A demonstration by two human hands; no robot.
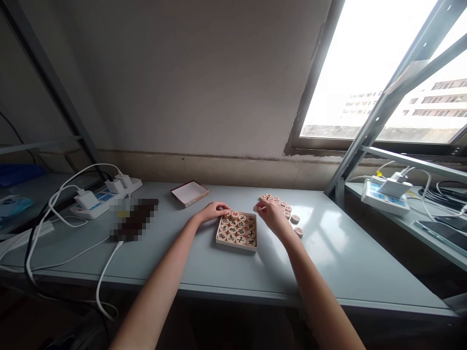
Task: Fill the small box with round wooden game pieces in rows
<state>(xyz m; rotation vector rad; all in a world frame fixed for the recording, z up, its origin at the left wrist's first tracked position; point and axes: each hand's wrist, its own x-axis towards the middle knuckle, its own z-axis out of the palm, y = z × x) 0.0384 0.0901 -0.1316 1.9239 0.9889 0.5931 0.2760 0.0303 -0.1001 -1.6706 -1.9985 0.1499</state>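
A small square box (237,245) full of round wooden chess pieces marked in red and black sits mid-table. My left hand (211,212) rests at the box's far left corner, fingers curled against its edge. My right hand (270,214) hovers at the box's far right corner, fingers pinched on a round wooden piece. Several loose pieces (282,208) lie on the table just right of that hand.
The box lid (189,193) lies upside down behind the box. A power strip (105,197) with white chargers and cables sits at the left, beside a blurred dark object (133,218). Another power strip (385,197) and phones lie on the right shelf. A metal frame post (365,141) stands right.
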